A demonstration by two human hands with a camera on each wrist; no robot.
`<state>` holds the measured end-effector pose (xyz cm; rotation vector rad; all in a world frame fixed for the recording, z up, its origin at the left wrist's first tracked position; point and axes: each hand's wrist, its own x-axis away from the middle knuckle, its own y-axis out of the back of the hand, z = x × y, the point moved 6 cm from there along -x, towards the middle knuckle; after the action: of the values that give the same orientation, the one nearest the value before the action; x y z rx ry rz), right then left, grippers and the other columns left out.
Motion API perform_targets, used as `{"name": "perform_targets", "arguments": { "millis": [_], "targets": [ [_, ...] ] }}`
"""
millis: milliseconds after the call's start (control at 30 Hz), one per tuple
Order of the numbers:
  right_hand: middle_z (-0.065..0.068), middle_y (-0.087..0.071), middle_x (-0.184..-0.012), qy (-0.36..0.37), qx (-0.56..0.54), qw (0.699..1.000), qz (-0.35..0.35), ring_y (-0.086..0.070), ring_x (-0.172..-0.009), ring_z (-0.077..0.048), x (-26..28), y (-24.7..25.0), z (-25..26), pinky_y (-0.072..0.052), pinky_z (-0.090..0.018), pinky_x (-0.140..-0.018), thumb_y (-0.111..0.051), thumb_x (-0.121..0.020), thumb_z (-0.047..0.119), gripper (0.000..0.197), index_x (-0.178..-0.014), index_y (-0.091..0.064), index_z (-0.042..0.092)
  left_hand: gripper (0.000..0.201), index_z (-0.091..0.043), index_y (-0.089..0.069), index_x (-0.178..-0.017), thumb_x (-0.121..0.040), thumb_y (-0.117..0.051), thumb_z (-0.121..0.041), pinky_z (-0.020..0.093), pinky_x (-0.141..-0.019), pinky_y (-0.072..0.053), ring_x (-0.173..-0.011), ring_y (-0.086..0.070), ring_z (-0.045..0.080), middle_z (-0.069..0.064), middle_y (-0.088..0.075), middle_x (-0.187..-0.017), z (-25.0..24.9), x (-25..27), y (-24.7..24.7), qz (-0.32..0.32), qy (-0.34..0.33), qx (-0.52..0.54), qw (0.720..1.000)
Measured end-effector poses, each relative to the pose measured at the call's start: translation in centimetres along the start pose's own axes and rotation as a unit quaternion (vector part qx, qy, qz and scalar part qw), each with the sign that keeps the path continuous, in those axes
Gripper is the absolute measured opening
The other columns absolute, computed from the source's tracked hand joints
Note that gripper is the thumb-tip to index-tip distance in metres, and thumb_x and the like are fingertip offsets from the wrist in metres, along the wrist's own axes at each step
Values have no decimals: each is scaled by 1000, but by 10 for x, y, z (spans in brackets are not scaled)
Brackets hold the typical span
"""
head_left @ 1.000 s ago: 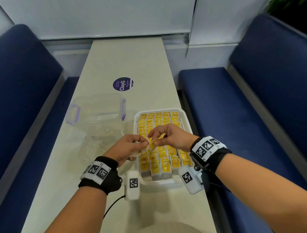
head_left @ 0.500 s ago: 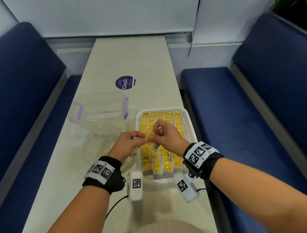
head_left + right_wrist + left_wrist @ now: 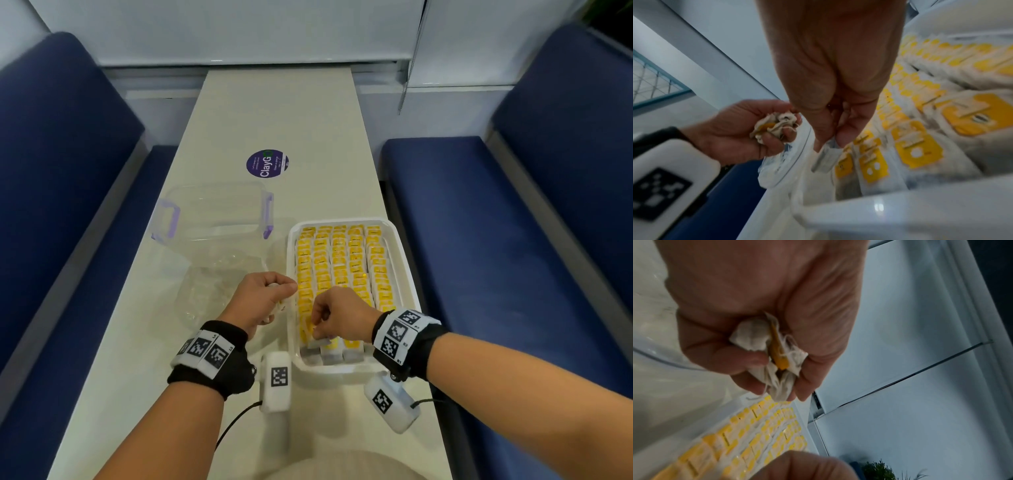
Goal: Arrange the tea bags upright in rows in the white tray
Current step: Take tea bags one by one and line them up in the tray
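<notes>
Right hand (image 3: 337, 317) has dropped to the white plastic tray's (image 3: 406, 260) near-left corner, pinching one white paper tea bag (image 3: 826, 160); left hand (image 3: 262, 298), just left of the tray, clutches a crumpled bunch of yellow-tagged tea bags (image 3: 772, 353).

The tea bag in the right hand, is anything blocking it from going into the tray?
Nothing visible does. The right hand pinches the tea bag just above the open gap at the white tray's near left corner, beside the standing rows.
</notes>
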<state>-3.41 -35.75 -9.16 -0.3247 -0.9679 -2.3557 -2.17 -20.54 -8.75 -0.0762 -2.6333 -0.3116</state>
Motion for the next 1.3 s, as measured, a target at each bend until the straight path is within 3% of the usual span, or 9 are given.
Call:
{"name": "perform_targets", "arguments": {
  "millis": [100,200,333,533,767,900,1000,1167,1300],
  "targets": [
    [9,-51,-66,7,29,999,32,-49,-58,-3,-2,-18,1,-51,-24,-62,-79,-72,7,21,-90,-70,2,4,-11,-73,-88,-88,-70,-14,22,-45,-31,-63,-45,18,7,-56,-73,6,0,4,0,8,5,1000],
    [13,-48,-65,8,77,996,43,-44,-58,-2,-6,-32,-1,-34,-11,-51,-79,-71,9,20,-89,-70,5,6,-8,-73,-91,-89,-70,-13,22,-44,-31,-64,-45,21,11,-56,-75,9,0,6,1,10,11,1000],
    [7,-50,-66,4,114,993,42,-50,-68,-15,-12,-41,-5,-35,-15,-52,-78,-68,6,20,-85,-68,3,9,-7,-72,-93,-89,-70,-13,22,-43,-32,-65,-46,22,11,-57,-76,11,0,8,1,12,8,1000],
    [-2,-57,-77,23,160,986,42,-50,-72,-19,-13,-45,-6,-34,-21,-53,-77,-67,7,18,-75,-62,10,7,-8,-72,-93,-89,-70,-13,23,-46,-32,-68,-47,24,12,-57,-77,14,0,9,-1,16,7,1000],
    [4,-52,-73,23,130,991,32,-50,-72,-17,-12,-46,-8,-34,-19,-53,-81,-65,9,23,-83,-66,6,7,-8,-72,-92,-89,-69,-13,22,-45,-32,-70,-45,25,13,-56,-79,13,0,7,6,15,10,1000],
    [-3,-47,-90,47,186,981,33,-46,-80,-21,-9,-47,-4,-39,-27,-66,-79,-68,14,29,-91,-65,3,8,-8,-72,-94,-89,-69,-13,21,-46,-33,-68,-46,22,10,-57,-79,12,1,6,5,18,10,1000],
    [-7,-48,-99,44,242,969,37,-47,-80,-24,-8,-47,-3,-42,-30,-66,-76,-71,19,29,-94,-66,4,7,-8,-72,-94,-89,-69,-13,21,-45,-33,-67,-46,21,11,-57,-78,13,1,6,5,18,8,1000],
    [-13,-65,-84,41,300,951,65,-59,-75,-32,-9,-46,-6,-46,-32,-60,-69,-73,21,16,-78,-66,6,8,-8,-72,-94,-90,-69,-13,21,-45,-33,-68,-47,22,11,-59,-80,13,1,7,3,18,4,1000],
    [-6,-60,-69,44,335,938,75,-60,-73,-30,-8,-47,-6,-44,-28,-56,-65,-74,20,11,-68,-61,12,6,-8,-71,-92,-89,-68,-12,21,-44,-33,-68,-46,23,12,-58,-80,13,2,9,0,19,4,1000]
  ]
}}
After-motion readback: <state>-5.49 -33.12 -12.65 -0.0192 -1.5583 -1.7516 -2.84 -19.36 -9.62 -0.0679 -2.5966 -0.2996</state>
